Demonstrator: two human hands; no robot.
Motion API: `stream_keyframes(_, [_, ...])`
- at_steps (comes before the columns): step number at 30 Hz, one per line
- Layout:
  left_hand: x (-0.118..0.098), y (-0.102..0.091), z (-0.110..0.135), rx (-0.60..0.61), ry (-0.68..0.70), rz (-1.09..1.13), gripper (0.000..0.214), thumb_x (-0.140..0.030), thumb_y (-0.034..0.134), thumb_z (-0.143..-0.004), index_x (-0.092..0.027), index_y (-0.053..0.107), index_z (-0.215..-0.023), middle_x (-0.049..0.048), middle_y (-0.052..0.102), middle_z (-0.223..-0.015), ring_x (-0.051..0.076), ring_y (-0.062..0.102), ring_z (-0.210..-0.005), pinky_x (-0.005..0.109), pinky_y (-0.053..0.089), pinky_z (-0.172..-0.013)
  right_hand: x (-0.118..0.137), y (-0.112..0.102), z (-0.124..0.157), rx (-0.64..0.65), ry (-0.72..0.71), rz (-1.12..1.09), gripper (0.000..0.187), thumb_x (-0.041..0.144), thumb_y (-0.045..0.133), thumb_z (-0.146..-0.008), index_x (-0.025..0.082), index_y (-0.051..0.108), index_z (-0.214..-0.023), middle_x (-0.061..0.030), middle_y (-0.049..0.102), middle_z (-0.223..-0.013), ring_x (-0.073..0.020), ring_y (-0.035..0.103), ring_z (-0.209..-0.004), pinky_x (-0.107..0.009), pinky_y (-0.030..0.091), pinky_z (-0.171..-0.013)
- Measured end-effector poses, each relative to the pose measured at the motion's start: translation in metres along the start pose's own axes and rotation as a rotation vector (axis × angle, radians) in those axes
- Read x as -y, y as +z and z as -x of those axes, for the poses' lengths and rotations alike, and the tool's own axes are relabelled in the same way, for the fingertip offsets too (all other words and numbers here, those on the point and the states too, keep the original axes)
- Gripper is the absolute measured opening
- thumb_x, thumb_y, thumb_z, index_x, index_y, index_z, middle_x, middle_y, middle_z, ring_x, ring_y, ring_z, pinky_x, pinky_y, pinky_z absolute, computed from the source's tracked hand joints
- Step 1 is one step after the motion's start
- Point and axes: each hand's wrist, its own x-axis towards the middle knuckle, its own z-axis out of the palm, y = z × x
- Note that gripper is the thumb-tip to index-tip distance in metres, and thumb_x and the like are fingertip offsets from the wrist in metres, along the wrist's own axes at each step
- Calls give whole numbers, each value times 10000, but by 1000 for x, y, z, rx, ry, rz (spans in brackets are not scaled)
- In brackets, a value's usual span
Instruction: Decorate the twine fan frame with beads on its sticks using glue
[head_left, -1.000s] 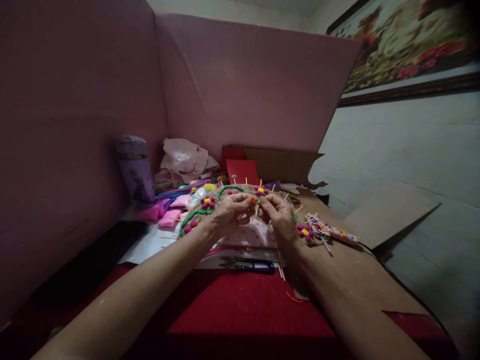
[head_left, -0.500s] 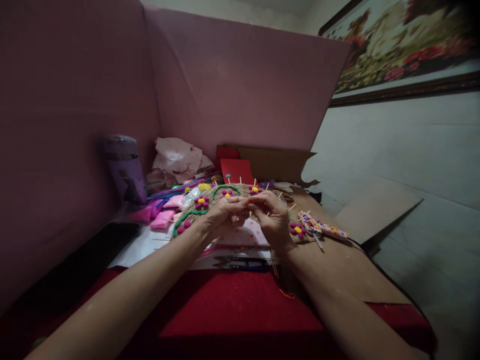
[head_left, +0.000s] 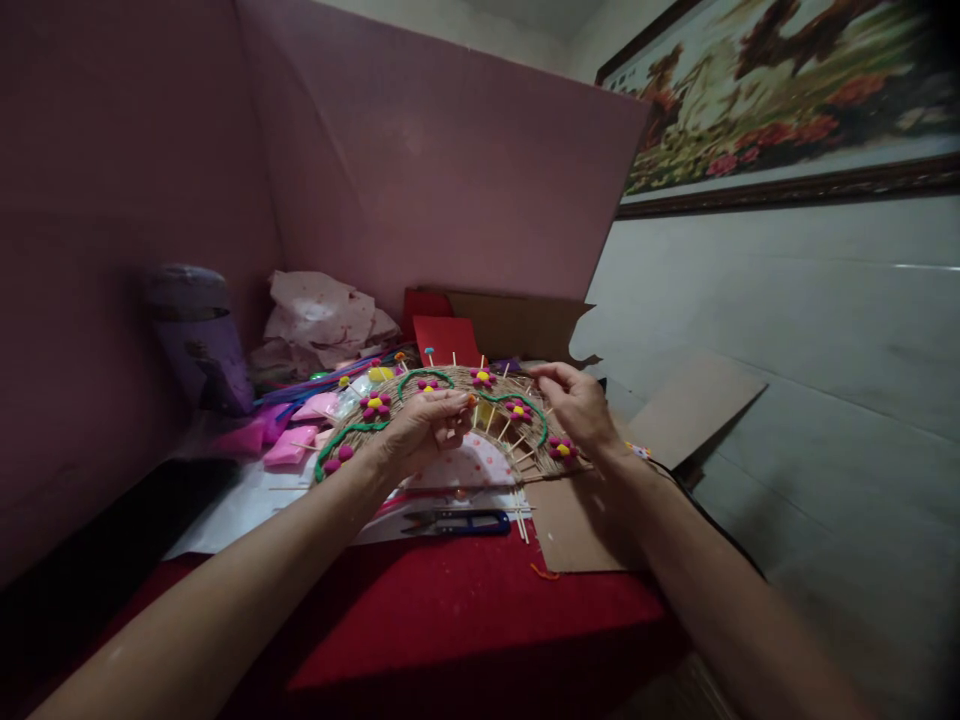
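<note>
A half-round twine-wrapped craft piece (head_left: pixel 360 425) lies in front of me, with magenta clay flowers (head_left: pixel 375 404) that have yellow centres. Wavy green strips (head_left: pixel 352 432) run across it, and thin wooden sticks (head_left: pixel 504 428) stick out along both its edges. My left hand (head_left: pixel 431 425) is closed over the piece's middle, pinching a small orange bit of clay (head_left: pixel 472 400) between thumb and fingertips. Above the right part of the arch is my right hand (head_left: pixel 574 400), fingers curled together near the stick tips; whatever they hold is too small to make out.
Blue-handled thread snips (head_left: pixel 480 521) lie near the front on white paper and red cloth (head_left: pixel 420 620). Pink packets (head_left: pixel 289 447) and a purple tumbler (head_left: pixel 199 345) stand left. Cardboard (head_left: pixel 581 530) lies right. Pink panels (head_left: pixel 420 170) rise behind.
My right hand has parted from the left and moved right, over the arch's right side. My left hand keeps the orange clay bit. The view has turned right.
</note>
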Motion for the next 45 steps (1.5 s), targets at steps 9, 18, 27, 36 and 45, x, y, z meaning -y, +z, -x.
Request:
stream_keyframes(9, [6,6,-1,-14,1,-71,171,-238,675,-652,-103,584,-701,-11,504,-561,52,445,-478,141,266,-371,-82,-89,16,741,196,837,338,201,496,-728,131,594,-1044,-132,617,-1019,-249,568,-923,-286,401,-722])
stream_keyframes(18, [8,8,0,-54,-43,-68,146,-180,684,-642,-102,573,-695,-5,536,-637,42,493,-523,124,338,-417,-90,-75,31,639,167,854,290,157,413,-769,133,525,-1036,-136,554,-1038,-219,530,-904,-266,354,-702])
stream_keyframes(27, [9,10,-1,-74,-28,-92,161,-184,691,-630,-98,574,-698,-4,515,-611,46,477,-507,129,325,-408,-104,-98,32,301,357,719,138,230,457,-740,176,548,-829,-62,583,-749,-181,524,-646,-250,304,-528])
stream_keyframes(36, [13,8,1,3,17,-87,175,-195,692,-637,-91,576,-717,7,508,-599,52,441,-492,147,301,-411,-20,-90,60,76,521,-455,268,362,661,-665,195,466,-740,79,346,-536,-58,291,-412,-183,214,-363])
stream_keyframes(45, [15,12,6,159,-47,31,158,-188,677,-671,-103,550,-712,6,478,-582,50,408,-492,148,249,-403,63,-42,100,510,608,-640,348,450,625,-723,192,394,-687,81,381,-508,-38,295,-380,-177,229,-354])
